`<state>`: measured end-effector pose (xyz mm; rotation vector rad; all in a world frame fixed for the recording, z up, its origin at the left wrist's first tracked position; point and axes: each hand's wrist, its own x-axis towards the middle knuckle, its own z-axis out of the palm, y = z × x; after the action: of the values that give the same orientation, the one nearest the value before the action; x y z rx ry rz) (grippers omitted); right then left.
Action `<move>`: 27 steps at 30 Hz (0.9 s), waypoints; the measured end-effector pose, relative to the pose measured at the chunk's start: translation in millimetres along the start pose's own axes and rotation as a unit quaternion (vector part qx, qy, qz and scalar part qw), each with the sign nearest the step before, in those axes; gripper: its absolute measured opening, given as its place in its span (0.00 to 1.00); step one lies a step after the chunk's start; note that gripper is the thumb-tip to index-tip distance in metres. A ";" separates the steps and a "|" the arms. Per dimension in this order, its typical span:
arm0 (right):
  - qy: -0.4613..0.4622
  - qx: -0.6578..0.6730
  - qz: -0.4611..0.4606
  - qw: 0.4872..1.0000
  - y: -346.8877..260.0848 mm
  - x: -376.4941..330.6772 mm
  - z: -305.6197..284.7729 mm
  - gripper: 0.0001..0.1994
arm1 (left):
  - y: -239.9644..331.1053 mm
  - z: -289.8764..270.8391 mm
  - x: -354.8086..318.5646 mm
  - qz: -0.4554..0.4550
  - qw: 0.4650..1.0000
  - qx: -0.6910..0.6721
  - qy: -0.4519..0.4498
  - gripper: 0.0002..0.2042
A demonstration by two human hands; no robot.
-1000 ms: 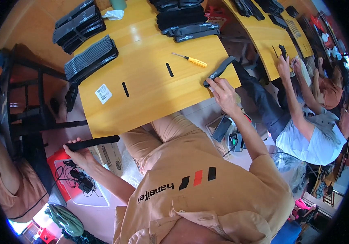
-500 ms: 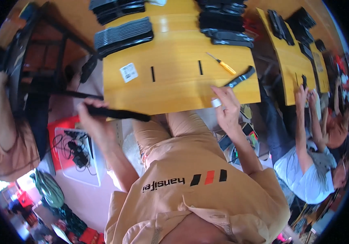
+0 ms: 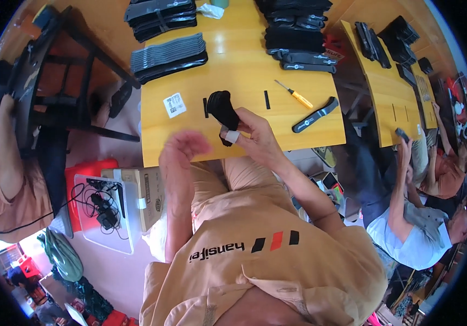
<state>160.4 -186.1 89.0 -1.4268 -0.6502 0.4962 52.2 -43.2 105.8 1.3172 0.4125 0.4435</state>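
My right hand (image 3: 258,138) grips a folded black sock (image 3: 223,111) above the near middle of the yellow table (image 3: 179,138). A white wrap shows around my right thumb. Left of it and nearer my body, my left hand (image 3: 185,145) hangs at the table's front edge. Motion blurs it, but its fingers look stretched out, with nothing visible in them. To the right lies another flat black sock (image 3: 315,115) with a small white mark. An orange-handled screwdriver (image 3: 300,99) lies behind that sock. A white printed label (image 3: 175,105) rests to the left.
Stacks of grey-black socks (image 3: 168,57) and black socks (image 3: 301,49) line the table's back. Two dark slots mark the tabletop. At left stand a black stool (image 3: 76,100), a cardboard box (image 3: 145,190) and a clear bin (image 3: 103,239). Co-workers sit at both sides.
The long black sock has gone from my left hand; a folded black sock is now in my right hand. My right hand moved left, my left hand right. The sock on the table shifted slightly.
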 end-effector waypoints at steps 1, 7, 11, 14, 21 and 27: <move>0.007 0.019 0.008 1.000 -0.4 1.2 -0.7 0.15 | -3.2 -5.9 -4.1 -0.063 0.990 -0.020 -0.124 0.30; 0.069 -0.146 -0.052 0.985 -5.9 -2.4 2.0 0.15 | -38.3 34.6 -20.5 -0.293 0.910 -0.165 -0.241 0.33; 0.072 -0.223 -0.159 0.959 -7.3 -15.7 11.3 0.15 | -34.4 40.1 -18.4 -0.271 0.819 -0.492 -0.121 0.29; 0.082 -0.232 -0.136 0.960 2.0 -22.0 12.0 0.17 | -41.1 34.5 -5.5 -0.289 0.812 -0.498 -0.101 0.22; 0.085 -0.135 -0.031 0.987 -20.3 -14.0 -38.6 0.27 | -49.0 45.9 26.0 -0.345 0.817 -0.462 0.012 0.17; 0.146 -0.544 0.026 0.826 8.1 -3.5 -132.4 0.22 | -50.0 50.5 47.0 -0.347 0.790 -0.504 -0.020 0.17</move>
<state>247.7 -285.3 77.4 -2.5430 -0.6626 -0.1365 122.4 -69.5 65.4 0.0751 0.4875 -0.0334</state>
